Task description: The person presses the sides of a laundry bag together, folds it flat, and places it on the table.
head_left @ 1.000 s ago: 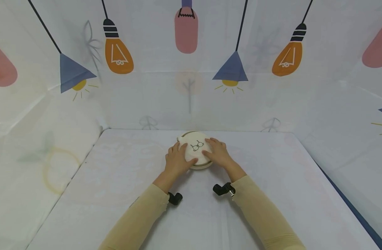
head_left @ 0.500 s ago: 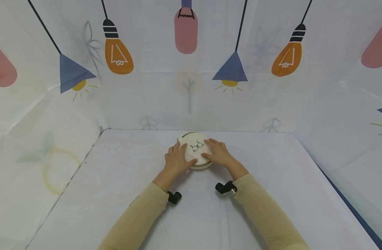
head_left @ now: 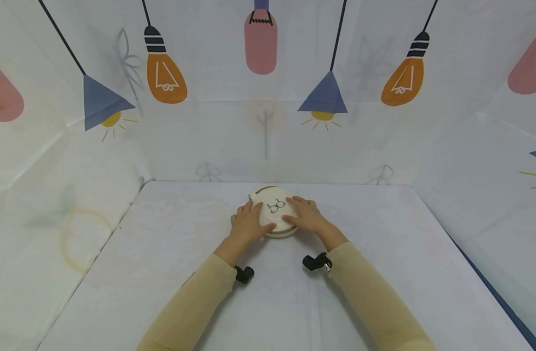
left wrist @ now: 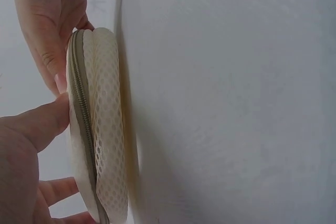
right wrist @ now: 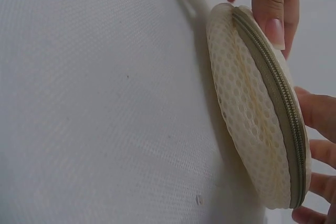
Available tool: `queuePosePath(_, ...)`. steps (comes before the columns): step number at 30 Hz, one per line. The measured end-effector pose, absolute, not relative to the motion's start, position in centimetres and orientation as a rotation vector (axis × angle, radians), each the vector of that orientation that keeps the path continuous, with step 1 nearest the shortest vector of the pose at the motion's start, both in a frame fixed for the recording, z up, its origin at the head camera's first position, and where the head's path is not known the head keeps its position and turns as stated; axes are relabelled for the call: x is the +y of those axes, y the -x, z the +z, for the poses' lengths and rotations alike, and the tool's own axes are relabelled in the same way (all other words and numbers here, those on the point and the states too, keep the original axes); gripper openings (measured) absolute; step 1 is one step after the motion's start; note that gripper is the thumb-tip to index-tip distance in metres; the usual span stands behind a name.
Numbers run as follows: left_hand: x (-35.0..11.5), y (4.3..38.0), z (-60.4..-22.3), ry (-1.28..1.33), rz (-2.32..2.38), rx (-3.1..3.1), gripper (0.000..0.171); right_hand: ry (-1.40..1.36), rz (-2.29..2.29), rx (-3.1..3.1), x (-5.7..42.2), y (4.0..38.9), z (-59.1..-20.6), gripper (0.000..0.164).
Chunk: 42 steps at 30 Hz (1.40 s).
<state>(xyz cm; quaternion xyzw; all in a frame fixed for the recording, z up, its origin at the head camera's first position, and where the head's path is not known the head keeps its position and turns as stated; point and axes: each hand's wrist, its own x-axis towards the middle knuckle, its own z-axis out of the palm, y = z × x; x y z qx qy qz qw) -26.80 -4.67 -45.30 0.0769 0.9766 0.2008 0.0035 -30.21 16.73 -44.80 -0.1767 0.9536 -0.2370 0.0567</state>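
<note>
A round, cream pouch point(head_left: 271, 195) of mesh lies flat on the white table, with a line drawing like a pair of glasses on its top. Its olive-green zip point(left wrist: 83, 106) runs around the side above a padded honeycomb mesh wall point(right wrist: 247, 106). My left hand point(head_left: 247, 225) rests on the pouch's left part, thumb at the near edge and fingers spread over the top. From the right, my right hand point(head_left: 310, 217) touches the top with thumb and fingers spread apart. Between the hands the printed middle stays visible.
The white-covered table point(head_left: 268, 302) reaches back to a white cloth backdrop point(head_left: 285, 146) printed with lamps and bulbs. Cloth also hangs at both sides. Each wrist carries a small black camera, such as the right wrist camera point(head_left: 313, 263).
My right forearm has shifted slightly outward to the right since one second ago. Both hands keep nearly the same place on the pouch, which stays where it lay.
</note>
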Motion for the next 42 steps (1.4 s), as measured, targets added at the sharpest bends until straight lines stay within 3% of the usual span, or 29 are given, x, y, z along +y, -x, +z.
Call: queuePosePath(42,-4.74,27.22,-45.71,-0.212,0.571,3.041,0.085,0.477,-0.662,2.877,16.37,30.21,-45.60,0.074)
